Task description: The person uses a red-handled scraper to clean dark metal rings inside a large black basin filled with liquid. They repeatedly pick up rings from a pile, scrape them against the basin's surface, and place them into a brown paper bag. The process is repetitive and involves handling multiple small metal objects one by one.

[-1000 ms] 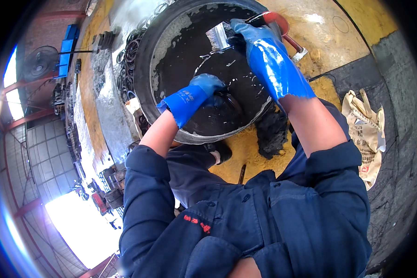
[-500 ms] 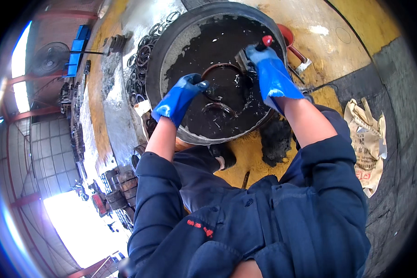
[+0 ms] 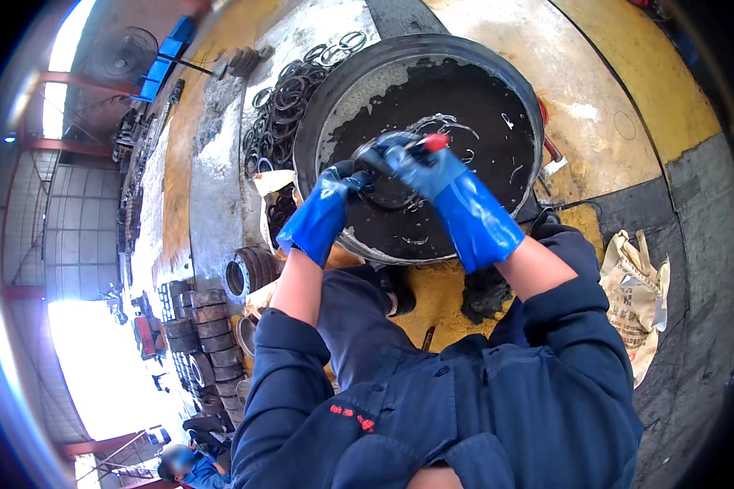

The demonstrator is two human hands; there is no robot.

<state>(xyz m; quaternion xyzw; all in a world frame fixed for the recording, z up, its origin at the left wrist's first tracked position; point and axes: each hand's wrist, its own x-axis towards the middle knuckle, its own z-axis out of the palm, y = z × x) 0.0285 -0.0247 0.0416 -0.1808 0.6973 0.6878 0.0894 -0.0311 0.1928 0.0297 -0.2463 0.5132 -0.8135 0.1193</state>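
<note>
Nearby, tan printed sack on floor

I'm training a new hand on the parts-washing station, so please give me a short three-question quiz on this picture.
1. True or false: both hands wear blue gloves.
2. What does the left hand grip over the basin of black liquid?
A. a dark metal ring
B. a paper sack
C. a fan
3. Fill in: the right hand holds a tool with a ___ handle tip against the ring.

Key
1. True.
2. A; the ring is held above the liquid, between both hands.
3. Red; the tool shows only its tip, so its kind cannot be told.
</note>
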